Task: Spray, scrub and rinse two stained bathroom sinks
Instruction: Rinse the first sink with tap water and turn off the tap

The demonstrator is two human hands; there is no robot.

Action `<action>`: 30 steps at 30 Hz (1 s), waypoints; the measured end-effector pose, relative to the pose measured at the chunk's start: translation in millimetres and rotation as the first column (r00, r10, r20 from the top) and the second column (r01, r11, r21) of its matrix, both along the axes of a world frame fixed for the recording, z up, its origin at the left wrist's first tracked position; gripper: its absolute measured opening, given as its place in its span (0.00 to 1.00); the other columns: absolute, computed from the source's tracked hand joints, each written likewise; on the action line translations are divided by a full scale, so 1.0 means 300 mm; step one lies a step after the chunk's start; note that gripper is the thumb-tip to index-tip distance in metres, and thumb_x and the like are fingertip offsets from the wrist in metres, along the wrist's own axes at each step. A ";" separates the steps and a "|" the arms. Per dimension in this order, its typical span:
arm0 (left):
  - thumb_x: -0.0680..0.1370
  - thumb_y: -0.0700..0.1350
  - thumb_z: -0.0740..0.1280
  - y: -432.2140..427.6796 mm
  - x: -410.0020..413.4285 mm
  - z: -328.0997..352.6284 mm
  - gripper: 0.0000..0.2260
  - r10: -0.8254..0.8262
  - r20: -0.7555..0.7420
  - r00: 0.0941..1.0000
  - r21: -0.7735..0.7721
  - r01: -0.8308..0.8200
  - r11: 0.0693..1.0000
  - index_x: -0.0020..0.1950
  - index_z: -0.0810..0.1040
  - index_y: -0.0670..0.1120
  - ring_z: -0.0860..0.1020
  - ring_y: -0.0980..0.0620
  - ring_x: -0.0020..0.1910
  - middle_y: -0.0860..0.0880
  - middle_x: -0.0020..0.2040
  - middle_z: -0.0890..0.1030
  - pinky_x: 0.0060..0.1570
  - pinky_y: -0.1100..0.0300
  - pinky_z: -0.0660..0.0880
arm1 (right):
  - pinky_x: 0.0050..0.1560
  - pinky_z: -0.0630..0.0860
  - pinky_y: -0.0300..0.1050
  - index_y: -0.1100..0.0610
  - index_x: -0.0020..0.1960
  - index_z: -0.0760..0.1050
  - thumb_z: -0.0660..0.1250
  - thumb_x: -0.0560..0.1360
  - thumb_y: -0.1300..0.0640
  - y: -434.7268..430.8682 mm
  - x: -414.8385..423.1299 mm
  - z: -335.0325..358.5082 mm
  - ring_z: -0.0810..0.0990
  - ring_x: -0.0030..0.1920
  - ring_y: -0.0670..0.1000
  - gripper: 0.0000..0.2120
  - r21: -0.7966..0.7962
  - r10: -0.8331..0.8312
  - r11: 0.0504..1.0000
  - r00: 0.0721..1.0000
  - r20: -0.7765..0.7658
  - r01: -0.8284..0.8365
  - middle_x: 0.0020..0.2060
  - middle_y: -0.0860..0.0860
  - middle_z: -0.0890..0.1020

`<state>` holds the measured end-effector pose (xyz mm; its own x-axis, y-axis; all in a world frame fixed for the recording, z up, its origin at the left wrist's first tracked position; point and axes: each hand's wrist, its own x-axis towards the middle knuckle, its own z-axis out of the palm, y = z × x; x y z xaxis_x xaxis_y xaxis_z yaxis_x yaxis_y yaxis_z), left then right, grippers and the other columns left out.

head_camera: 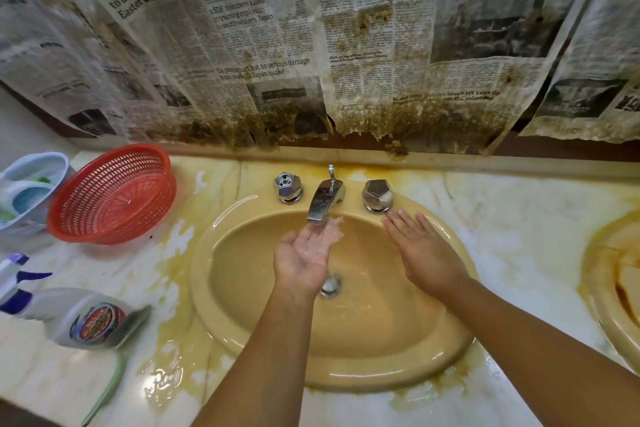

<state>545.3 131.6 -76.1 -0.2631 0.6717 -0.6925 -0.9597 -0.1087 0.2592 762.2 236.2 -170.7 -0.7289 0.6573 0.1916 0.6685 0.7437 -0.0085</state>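
A yellow oval sink (242, 333) fills the middle of the counter. Water runs from its chrome spout (323, 199) into the bowl and pools around the drain (330, 286). My left hand (306, 251) is cupped palm-up under the stream, catching water. Palm-down with straight fingers, my right hand (420, 248) lies on the sink's right inner slope, fingertips just below the right tap knob (377, 196). The left tap knob (288, 186) stands untouched. A second sink (613, 305) with dark brown stains shows at the right edge.
A spray bottle (83, 317) lies on its side at the left, with a green handle (104, 395) below it. A red mesh basket (114, 194) and a pale blue container (31, 184) stand at the back left. Stained newspaper (311, 45) covers the wall. Yellow-brown stains (180, 305) and puddles mark the counter.
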 end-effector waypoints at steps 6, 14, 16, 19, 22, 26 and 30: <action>0.85 0.43 0.52 0.015 -0.068 0.073 0.19 -0.110 -0.086 0.990 0.029 0.113 0.993 0.67 0.69 0.30 0.74 0.29 0.68 0.26 0.68 0.74 0.72 0.39 0.69 | 0.76 0.53 0.58 0.62 0.77 0.68 0.70 0.67 0.67 -0.044 -0.014 0.007 0.69 0.76 0.60 0.38 -0.009 -0.051 0.999 0.998 -0.031 0.051 0.76 0.59 0.71; 0.87 0.49 0.53 -0.051 -0.154 0.037 0.22 -0.296 -0.309 0.904 -0.270 0.215 0.939 0.73 0.71 0.35 0.73 0.37 0.72 0.35 0.71 0.74 0.74 0.43 0.67 | 0.73 0.66 0.42 0.60 0.72 0.76 0.62 0.84 0.57 -0.304 -0.319 0.149 0.76 0.70 0.52 0.17 -0.949 -0.784 0.282 0.536 -0.313 -0.141 0.67 0.54 0.80; 0.87 0.50 0.54 -0.064 -0.201 0.030 0.22 -0.308 -0.332 0.892 -0.296 0.212 0.931 0.71 0.73 0.36 0.76 0.37 0.69 0.35 0.69 0.77 0.73 0.44 0.69 | 0.71 0.71 0.50 0.67 0.71 0.72 0.58 0.85 0.58 -0.301 -0.418 0.175 0.78 0.67 0.58 0.18 -0.894 -0.963 -0.120 0.269 0.000 -0.432 0.63 0.60 0.81; 0.87 0.50 0.54 -0.082 -0.275 0.021 0.21 -0.346 -0.369 0.863 -0.329 0.227 0.917 0.69 0.75 0.36 0.78 0.38 0.66 0.36 0.66 0.79 0.71 0.44 0.72 | 0.75 0.67 0.58 0.69 0.70 0.69 0.52 0.86 0.55 -0.240 -0.497 0.230 0.74 0.71 0.65 0.20 -0.607 -0.966 -0.212 0.070 0.248 -0.766 0.68 0.67 0.75; 0.87 0.50 0.54 -0.102 -0.351 0.015 0.20 -0.380 -0.392 0.838 -0.348 0.247 0.904 0.67 0.76 0.38 0.79 0.38 0.64 0.38 0.63 0.80 0.69 0.45 0.73 | 0.74 0.69 0.61 0.67 0.59 0.73 0.52 0.87 0.53 -0.214 -0.532 0.265 0.76 0.68 0.65 0.18 -0.524 -0.964 -0.096 -0.053 0.262 -0.846 0.67 0.68 0.76; 0.86 0.50 0.57 -0.127 -0.451 -0.007 0.17 -0.420 -0.465 0.779 -0.389 0.247 0.888 0.59 0.80 0.39 0.84 0.41 0.55 0.40 0.56 0.84 0.54 0.49 0.80 | 0.75 0.66 0.61 0.68 0.74 0.67 0.51 0.86 0.55 -0.240 -0.557 0.228 0.75 0.70 0.66 0.22 -0.590 -0.949 -0.065 -0.133 0.286 -0.805 0.68 0.67 0.76; 0.82 0.44 0.62 -0.146 -0.548 -0.024 0.11 -0.477 -0.811 0.339 -0.483 0.073 0.873 0.50 0.84 0.44 0.82 0.46 0.45 0.46 0.46 0.84 0.40 0.55 0.78 | 0.72 0.71 0.62 0.69 0.66 0.70 0.52 0.87 0.57 -0.256 -0.583 0.236 0.80 0.63 0.70 0.17 -0.576 -0.940 0.022 -0.212 0.266 -0.817 0.61 0.70 0.80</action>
